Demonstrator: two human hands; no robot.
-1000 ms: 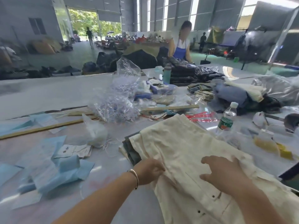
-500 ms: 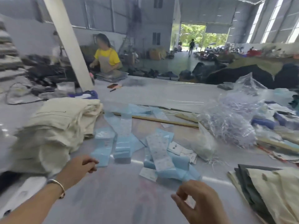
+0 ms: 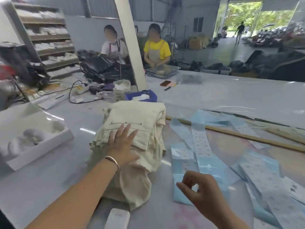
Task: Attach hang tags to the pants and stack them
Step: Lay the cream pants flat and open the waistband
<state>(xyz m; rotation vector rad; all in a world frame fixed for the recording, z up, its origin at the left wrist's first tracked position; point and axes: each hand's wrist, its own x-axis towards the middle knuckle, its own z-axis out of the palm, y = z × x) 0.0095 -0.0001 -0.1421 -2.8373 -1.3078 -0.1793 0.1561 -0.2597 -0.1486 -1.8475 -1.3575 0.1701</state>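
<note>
A tall pile of folded cream pants stands on the grey table in front of me. My left hand lies flat on top of the pile, fingers spread, a bracelet at the wrist. My right hand hovers low over the table to the right of the pile, fingers loosely curled with nothing visible in them. Light blue label strips lie scattered on the table just beyond and right of that hand.
A white box with pale bundles sits left of the pile. A white flat object lies at the near edge. Behind the pile are a blue bin, cables and a white pillar. Two people work at the far side.
My view has swung left from the cream pants on the right to the pile on the left. My left hand has opened and come down flat on that pile.
</note>
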